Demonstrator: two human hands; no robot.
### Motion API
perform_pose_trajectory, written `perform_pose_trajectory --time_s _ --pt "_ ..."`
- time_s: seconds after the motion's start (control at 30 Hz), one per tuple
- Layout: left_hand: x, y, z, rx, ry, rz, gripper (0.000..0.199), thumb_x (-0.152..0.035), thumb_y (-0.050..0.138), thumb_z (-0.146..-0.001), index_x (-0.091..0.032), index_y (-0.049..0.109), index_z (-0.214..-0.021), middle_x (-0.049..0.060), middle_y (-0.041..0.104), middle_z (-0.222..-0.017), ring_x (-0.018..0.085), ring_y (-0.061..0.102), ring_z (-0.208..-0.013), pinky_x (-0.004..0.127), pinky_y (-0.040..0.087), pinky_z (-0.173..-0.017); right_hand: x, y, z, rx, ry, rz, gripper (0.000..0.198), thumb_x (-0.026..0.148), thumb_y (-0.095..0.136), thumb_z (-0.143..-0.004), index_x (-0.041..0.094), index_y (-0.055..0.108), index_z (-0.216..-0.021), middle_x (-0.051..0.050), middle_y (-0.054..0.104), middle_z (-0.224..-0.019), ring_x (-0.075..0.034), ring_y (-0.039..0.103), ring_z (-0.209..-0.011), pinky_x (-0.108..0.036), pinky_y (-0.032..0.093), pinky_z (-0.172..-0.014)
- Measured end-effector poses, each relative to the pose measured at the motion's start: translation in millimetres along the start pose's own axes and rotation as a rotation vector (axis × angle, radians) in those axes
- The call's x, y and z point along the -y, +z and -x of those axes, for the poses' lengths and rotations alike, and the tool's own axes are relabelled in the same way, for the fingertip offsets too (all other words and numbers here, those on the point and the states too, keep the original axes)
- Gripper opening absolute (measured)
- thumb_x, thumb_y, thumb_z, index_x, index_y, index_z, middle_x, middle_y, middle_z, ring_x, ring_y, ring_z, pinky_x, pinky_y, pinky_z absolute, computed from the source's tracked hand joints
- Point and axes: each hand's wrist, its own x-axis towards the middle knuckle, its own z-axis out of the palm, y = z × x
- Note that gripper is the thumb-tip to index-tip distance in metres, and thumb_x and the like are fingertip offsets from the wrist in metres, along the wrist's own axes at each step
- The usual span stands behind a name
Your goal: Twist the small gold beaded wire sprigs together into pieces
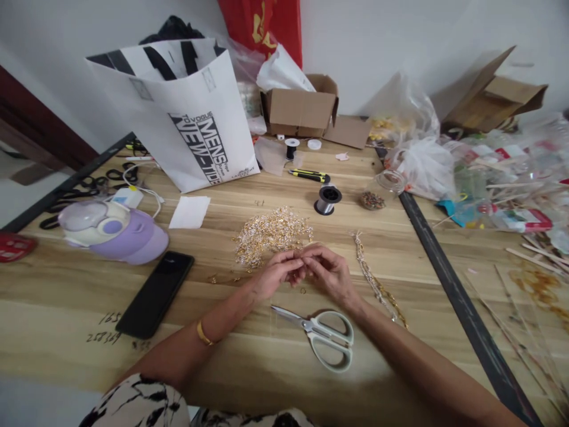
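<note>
My left hand (279,271) and my right hand (328,270) meet fingertip to fingertip above the wooden table. Both are pinched closed; whatever lies between the fingers is too small or hidden to name. Just beyond them spreads a pile of gold and silver chain pieces (267,234). A few small gold rings (303,291) lie near my hands. Closer to me rests a pair of scissors (317,335) with pale handles, blades pointing left. To the right of my right hand are gold and silver chain strands (372,277), laid out lengthwise.
A black phone (155,293) and a purple-white device (115,231) lie left. Behind stand a large white paper bag (186,118), a wire spool (328,200), yellow-black cutters (310,175) and a glass jar (377,193). Plastic bags (427,160) and clutter fill the right side.
</note>
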Motion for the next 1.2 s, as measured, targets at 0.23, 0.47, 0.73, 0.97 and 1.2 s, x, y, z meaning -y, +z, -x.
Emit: perform_pose_trajectory --time_s 0.23,0.47,0.73,0.97,1.2 --pt "-6.9 -1.2 0.4 -0.025 -0.017 -0.185 0.028 -0.040 0.062 -0.080 -0.012 0.062 -0.084 0.003 0.062 -0.073 0.008 0.056 -0.059 0.019 0.043 -0.055 -14.2 -6.1 1.4 -0.164 0.110 0.012 0.020 0.036 0.064 -0.082 0.016 0.061 -0.083 0.003 0.053 -0.056 -0.008 0.047 -0.047 -0.020 0.039 -0.043" --pt "-8.4 1.6 -1.6 -0.049 -0.001 -0.257 0.029 -0.041 0.062 -0.080 -0.012 0.061 -0.077 0.001 0.060 -0.066 0.008 0.054 -0.055 0.019 0.043 -0.053 -17.4 -8.3 2.9 -0.137 0.123 -0.004 0.020 0.037 0.063 -0.082 0.017 0.061 -0.081 0.001 0.053 -0.066 -0.008 0.047 -0.051 -0.020 0.039 -0.042" --pt "-7.0 -0.8 -2.6 -0.077 -0.017 -0.300 0.031 -0.043 0.062 -0.079 -0.013 0.059 -0.074 0.001 0.062 -0.059 0.008 0.054 -0.046 0.020 0.043 -0.047 -18.1 -7.7 5.1 -0.102 0.079 0.023 0.019 0.036 0.061 -0.084 0.018 0.063 -0.083 -0.004 0.056 -0.083 -0.009 0.049 -0.057 -0.020 0.041 -0.043" --pt "-3.7 -1.6 -4.3 -0.051 -0.009 -0.357 0.034 -0.048 0.058 -0.081 -0.014 0.054 -0.076 0.001 0.064 -0.053 0.009 0.056 -0.040 0.018 0.043 -0.042 -22.5 -8.0 6.7 -0.100 0.019 0.099 0.016 0.034 0.059 -0.086 0.019 0.064 -0.085 -0.005 0.056 -0.086 -0.010 0.049 -0.057 -0.022 0.042 -0.045" --pt "-5.6 -0.4 -3.5 -0.046 -0.024 -0.359 0.036 -0.049 0.058 -0.080 -0.014 0.054 -0.076 0.001 0.064 -0.052 0.009 0.056 -0.040 0.018 0.043 -0.041 -23.3 -10.4 9.0 -0.107 -0.040 0.298 0.014 0.030 0.057 -0.088 0.019 0.065 -0.086 -0.005 0.059 -0.080 -0.015 0.056 -0.070 -0.025 0.044 -0.054"
